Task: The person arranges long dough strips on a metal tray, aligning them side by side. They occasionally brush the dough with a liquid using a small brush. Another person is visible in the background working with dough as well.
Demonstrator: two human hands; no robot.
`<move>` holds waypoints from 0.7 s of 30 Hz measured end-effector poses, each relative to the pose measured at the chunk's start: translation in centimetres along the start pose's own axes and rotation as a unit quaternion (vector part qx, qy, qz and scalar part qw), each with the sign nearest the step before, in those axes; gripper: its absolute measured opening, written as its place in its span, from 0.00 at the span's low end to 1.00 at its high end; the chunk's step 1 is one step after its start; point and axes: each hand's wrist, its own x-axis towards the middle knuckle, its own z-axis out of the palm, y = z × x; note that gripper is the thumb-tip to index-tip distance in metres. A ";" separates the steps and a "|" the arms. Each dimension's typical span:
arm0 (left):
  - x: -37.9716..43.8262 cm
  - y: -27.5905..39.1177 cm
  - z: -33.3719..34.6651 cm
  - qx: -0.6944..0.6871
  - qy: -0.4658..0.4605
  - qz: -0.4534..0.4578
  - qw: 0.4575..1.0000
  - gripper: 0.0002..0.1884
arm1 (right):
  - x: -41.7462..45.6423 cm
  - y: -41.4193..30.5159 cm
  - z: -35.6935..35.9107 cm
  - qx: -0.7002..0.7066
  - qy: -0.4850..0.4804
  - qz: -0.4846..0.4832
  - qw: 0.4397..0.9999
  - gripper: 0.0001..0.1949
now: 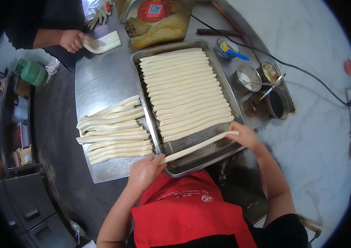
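A long strip of dough (197, 147) stretches between my two hands above the near end of a metal tray (191, 156). My left hand (146, 173) grips its left end, by the tray's near left corner. At the other end, my right hand (244, 135) pinches the strip over the tray's right rim. Rows of pale dough strips (188, 93) lie side by side across the tray, reaching from its far end towards me. Left of the tray, a pile of loose dough strips (116, 131) rests on the steel worktable (104, 77).
A co-worker's hand (72, 41) holds flat joined dough strips (105, 42) at the far left. Right of the tray stand a bowl with a blue brush (237, 55), a metal pot (246, 77) and a dark-filled container (277, 104). A black cable (287, 63) runs to a wall socket.
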 end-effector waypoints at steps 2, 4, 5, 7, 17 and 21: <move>2.4 1.5 1.6 0.059 0.016 0.032 0.998 0.15 | 0.5 0.7 0.0 -0.046 0.066 0.007 0.997 0.15; 4.2 1.4 3.5 0.139 0.054 0.070 0.986 0.13 | 1.2 1.2 0.5 -0.090 0.122 -0.013 0.988 0.14; 4.9 1.2 4.2 0.174 0.065 0.078 0.980 0.12 | 1.5 1.5 0.9 -0.109 0.129 -0.036 0.985 0.13; 5.7 1.1 4.8 0.203 0.069 0.076 0.974 0.09 | 1.9 2.1 1.5 -0.147 0.147 -0.078 0.975 0.13; 6.4 1.2 4.6 0.230 0.026 0.042 0.972 0.04 | 1.9 2.6 2.0 -0.240 0.222 -0.135 0.935 0.06; 6.3 1.1 4.5 0.272 0.047 0.058 0.959 0.05 | 2.5 2.7 2.5 -0.278 0.213 -0.088 0.932 0.10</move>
